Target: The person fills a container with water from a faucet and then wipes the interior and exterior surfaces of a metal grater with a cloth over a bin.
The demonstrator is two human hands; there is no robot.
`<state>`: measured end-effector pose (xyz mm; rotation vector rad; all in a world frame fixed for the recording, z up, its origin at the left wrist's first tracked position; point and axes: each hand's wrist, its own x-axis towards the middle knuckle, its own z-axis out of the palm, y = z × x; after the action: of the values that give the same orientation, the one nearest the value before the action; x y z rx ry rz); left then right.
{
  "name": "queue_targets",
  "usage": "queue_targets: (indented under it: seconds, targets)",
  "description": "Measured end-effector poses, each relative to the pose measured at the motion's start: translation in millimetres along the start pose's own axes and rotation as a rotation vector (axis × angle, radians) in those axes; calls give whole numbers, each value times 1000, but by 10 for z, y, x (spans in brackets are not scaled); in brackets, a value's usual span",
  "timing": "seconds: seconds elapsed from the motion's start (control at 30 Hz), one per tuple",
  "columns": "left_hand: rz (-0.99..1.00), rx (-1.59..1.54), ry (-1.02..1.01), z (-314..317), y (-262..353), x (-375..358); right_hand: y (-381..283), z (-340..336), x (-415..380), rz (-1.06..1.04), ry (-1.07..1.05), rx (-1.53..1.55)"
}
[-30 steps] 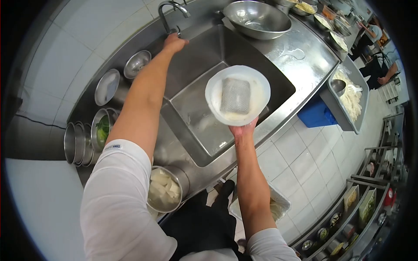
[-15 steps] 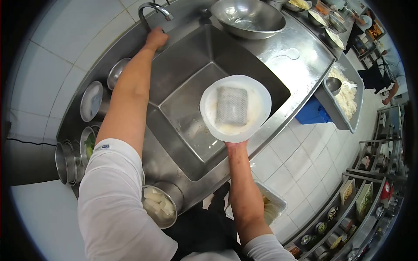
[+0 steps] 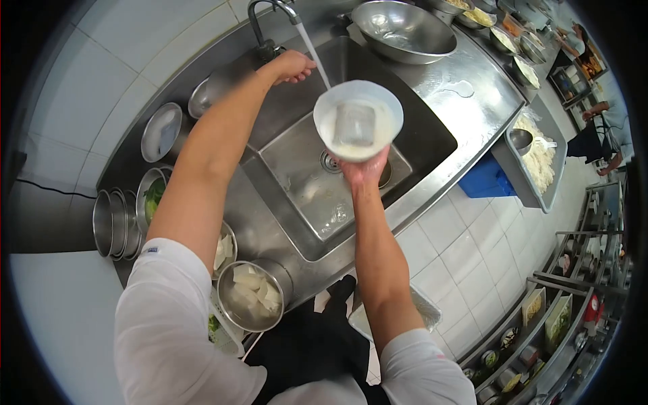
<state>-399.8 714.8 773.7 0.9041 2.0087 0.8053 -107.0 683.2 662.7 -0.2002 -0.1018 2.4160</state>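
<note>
A white bowl (image 3: pixel 324 128) rests on my right hand (image 3: pixel 364 169), which grips it from below over the sink (image 3: pixel 270 202). Inside it lies a greyish, rectangular mesh-textured scrubbing pad (image 3: pixel 355 124) with whitish suds or liquid around it. Water (image 3: pixel 314 57) runs from the curved faucet (image 3: pixel 295 19) down to the bowl's far rim. My left hand (image 3: pixel 293 67) is beside the stream, just right of the faucet's base, its fingers curled in with nothing seen in them.
A large steel bowl (image 3: pixel 405 34) stands on the counter right of the sink. Steel bowls (image 3: pixel 162 132) line the left side, near a pot of pale chunks (image 3: pixel 253 297). A grey tub (image 3: pixel 533 162) of white shreds is at right. Co-workers (image 3: pixel 594 128) stand far right.
Water now flows from the faucet. My left hand has left the faucet's base and moved right. My right hand has carried the bowl up towards the stream.
</note>
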Motion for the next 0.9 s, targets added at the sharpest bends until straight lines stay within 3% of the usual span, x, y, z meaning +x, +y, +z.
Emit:
queue_targets:
  seconds: [0.2, 0.43, 0.9]
  targets:
    - [-37, -379, -46, -84, -212, -193, 151, -153, 690, 47, 92, -78]
    - [50, -363, 44, 2, -223, -401, 285, -249, 1218, 93, 31, -153]
    - [58, -464, 123, 74, -414, -362, 320, -171, 1147, 96, 114, -220]
